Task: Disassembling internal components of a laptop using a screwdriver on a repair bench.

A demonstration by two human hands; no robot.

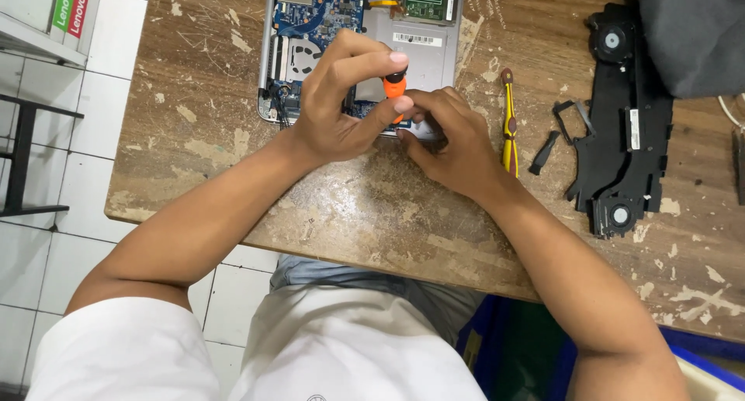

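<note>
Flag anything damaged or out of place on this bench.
The wooden tabletop is badly worn, its surface flaked off in pale patches. The opened laptop lies with its circuit board bare. A black fan assembly and small black brackets lie loose beside it.

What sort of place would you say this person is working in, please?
Probably a small electronics repair shop: an opened laptop with its circuit board bare lies on a scarred wooden workbench, the left hand works an orange screwdriver, and a removed black fan assembly lies alongside.

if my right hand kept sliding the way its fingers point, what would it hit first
The right hand points left toward the orange screwdriver, which the left hand grips. It would probably meet that first, over the opened laptop; depth is unclear.
</note>
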